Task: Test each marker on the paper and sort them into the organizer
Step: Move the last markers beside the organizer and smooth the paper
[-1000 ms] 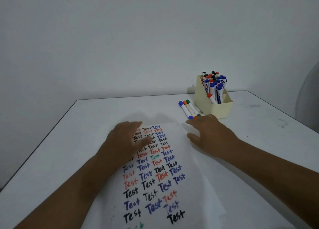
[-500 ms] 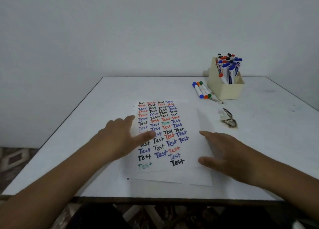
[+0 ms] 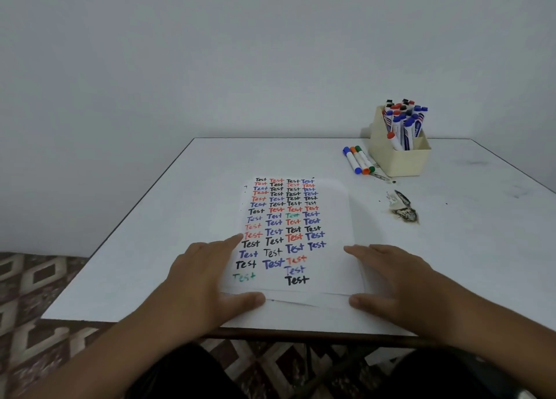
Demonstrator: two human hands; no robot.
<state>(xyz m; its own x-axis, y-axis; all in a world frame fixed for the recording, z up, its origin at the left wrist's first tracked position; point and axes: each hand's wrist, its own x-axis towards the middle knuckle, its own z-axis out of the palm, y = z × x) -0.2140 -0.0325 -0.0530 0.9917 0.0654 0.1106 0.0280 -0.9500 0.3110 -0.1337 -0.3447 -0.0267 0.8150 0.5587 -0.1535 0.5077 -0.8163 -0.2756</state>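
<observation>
A white sheet of paper (image 3: 331, 206) covered with rows of the word "Test" in black, red, blue and green lies in the middle of the table. My left hand (image 3: 207, 278) rests flat on its near left edge, fingers straight. At the near right edge my right hand (image 3: 394, 281) lies flat too. Neither hand holds a marker. A cream organizer (image 3: 401, 160) at the far right holds several capped markers (image 3: 401, 121). Three loose markers (image 3: 358, 159), with blue, orange and green caps, lie side by side just left of it.
The white table (image 3: 180, 233) has a dark burnt or stained patch (image 3: 404, 210) to the right of the paper. A plain wall stands behind. Patterned floor (image 3: 36, 293) shows past the table's left and near edges.
Both hands have drawn back toward the table's near edge, to either side of the paper's lower end. The view has pulled away, so the whole table shows.
</observation>
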